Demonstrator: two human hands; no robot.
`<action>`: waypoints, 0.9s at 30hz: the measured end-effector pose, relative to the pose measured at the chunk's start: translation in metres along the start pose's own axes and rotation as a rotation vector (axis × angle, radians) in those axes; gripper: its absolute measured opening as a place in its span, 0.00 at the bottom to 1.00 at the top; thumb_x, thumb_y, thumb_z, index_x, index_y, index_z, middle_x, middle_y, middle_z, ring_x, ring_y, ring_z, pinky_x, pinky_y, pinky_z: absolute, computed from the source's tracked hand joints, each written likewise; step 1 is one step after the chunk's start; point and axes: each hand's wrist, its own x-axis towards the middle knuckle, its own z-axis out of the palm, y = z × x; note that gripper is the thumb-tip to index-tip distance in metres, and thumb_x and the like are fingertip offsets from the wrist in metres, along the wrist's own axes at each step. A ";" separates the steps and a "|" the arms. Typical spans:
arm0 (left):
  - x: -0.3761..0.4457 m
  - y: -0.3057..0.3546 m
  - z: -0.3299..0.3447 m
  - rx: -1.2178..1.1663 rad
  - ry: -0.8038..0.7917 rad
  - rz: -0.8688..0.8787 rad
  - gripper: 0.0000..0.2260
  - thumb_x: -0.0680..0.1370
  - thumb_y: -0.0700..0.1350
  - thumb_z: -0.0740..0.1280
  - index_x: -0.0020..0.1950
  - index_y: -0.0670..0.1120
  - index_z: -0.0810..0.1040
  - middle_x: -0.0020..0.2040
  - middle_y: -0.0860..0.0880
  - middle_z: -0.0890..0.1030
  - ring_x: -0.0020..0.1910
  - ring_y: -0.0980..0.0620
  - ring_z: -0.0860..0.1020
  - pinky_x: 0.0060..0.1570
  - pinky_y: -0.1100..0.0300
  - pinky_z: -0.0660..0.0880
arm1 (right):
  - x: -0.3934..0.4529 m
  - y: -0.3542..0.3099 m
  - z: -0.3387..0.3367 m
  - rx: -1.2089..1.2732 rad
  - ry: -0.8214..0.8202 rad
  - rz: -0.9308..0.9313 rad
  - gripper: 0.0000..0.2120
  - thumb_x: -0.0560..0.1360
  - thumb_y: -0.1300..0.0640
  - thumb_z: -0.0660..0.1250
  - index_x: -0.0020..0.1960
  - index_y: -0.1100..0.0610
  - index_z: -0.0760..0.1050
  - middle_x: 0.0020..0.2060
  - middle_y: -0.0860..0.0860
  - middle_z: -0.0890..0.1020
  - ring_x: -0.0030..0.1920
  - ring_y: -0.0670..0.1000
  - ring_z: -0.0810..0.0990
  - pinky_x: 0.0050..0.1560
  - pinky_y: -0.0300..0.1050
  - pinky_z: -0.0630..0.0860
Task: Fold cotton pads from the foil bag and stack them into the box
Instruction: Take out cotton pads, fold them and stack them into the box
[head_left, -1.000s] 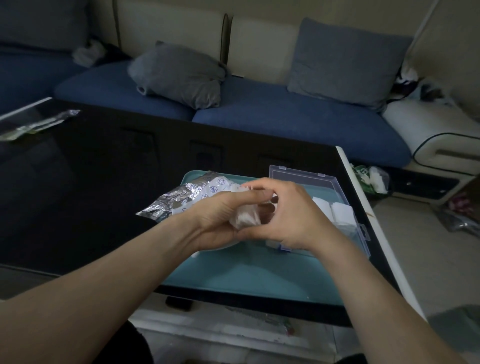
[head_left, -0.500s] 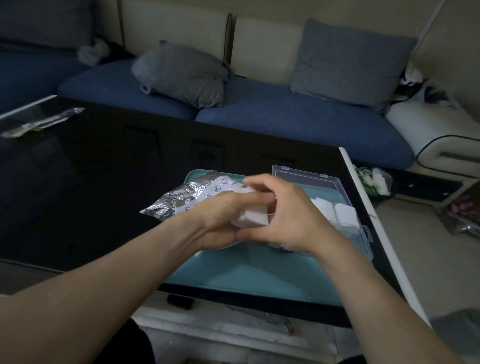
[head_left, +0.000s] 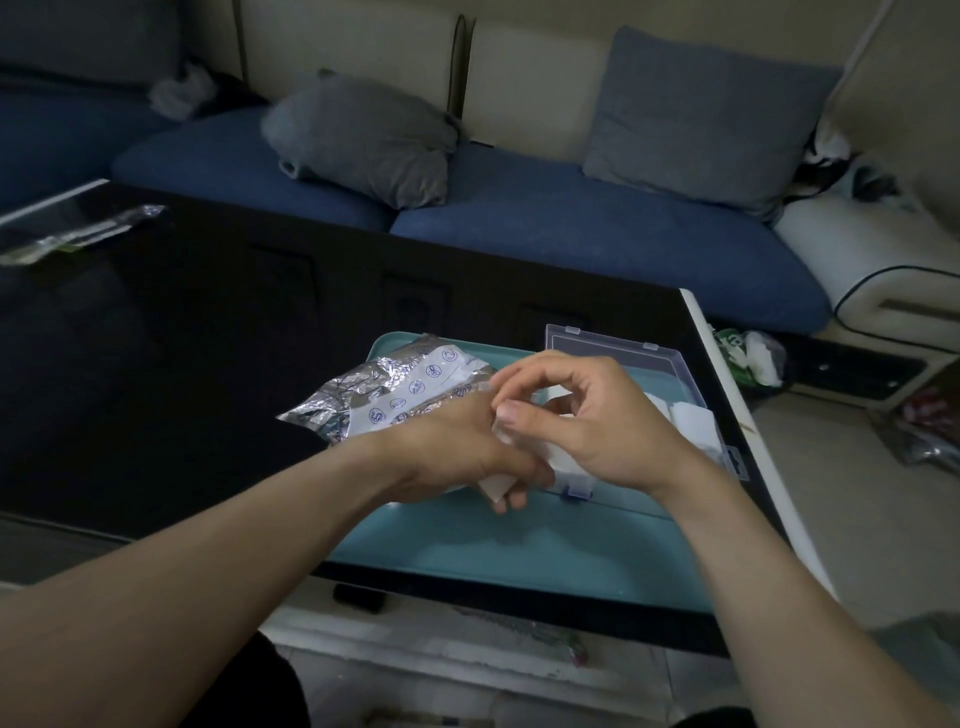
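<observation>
Teal tray (head_left: 467, 551): left hand (head_left: 457, 452) now lower, gripping cotton pad (head_left: 496, 486); right hand (head_left: 587, 421) pinching it.

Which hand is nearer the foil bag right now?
The left hand. It sits right against the foil bag's near edge, gripping a cotton pad. The right hand is further right, over the clear box, pinching the same pad.

Both hands (head_left: 524, 441) bunched over box (head_left: 691, 384) near-left end, blocking entry there. Box right end open from above, white pads (head_left: 688, 418) already inside. Raised lid (head_left: 613, 345) walls off far side. Foil bag (head_left: 395, 395) crowds tray (head_left: 519, 551) left. Tray near strip bare. Black table (head_left: 182, 364) left wide open.
</observation>
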 end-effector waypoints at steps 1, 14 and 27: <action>0.001 0.000 -0.001 -0.007 -0.002 -0.003 0.14 0.72 0.33 0.72 0.56 0.36 0.75 0.42 0.37 0.77 0.34 0.44 0.77 0.33 0.55 0.76 | 0.001 0.000 0.000 0.041 0.015 0.005 0.02 0.74 0.60 0.74 0.45 0.54 0.83 0.49 0.52 0.85 0.52 0.49 0.83 0.51 0.41 0.78; 0.007 0.009 -0.003 -0.650 0.069 -0.140 0.08 0.77 0.41 0.65 0.51 0.37 0.79 0.42 0.40 0.79 0.37 0.47 0.79 0.37 0.56 0.79 | -0.003 -0.004 -0.014 0.349 0.211 0.112 0.13 0.65 0.54 0.75 0.48 0.56 0.83 0.38 0.51 0.87 0.38 0.47 0.83 0.42 0.41 0.79; 0.005 0.009 -0.007 -0.706 -0.103 -0.084 0.14 0.76 0.45 0.67 0.60 0.44 0.74 0.53 0.42 0.72 0.51 0.46 0.72 0.57 0.52 0.69 | -0.006 0.000 -0.002 -0.200 -0.058 0.105 0.51 0.62 0.52 0.84 0.77 0.43 0.61 0.66 0.38 0.73 0.62 0.36 0.75 0.53 0.28 0.73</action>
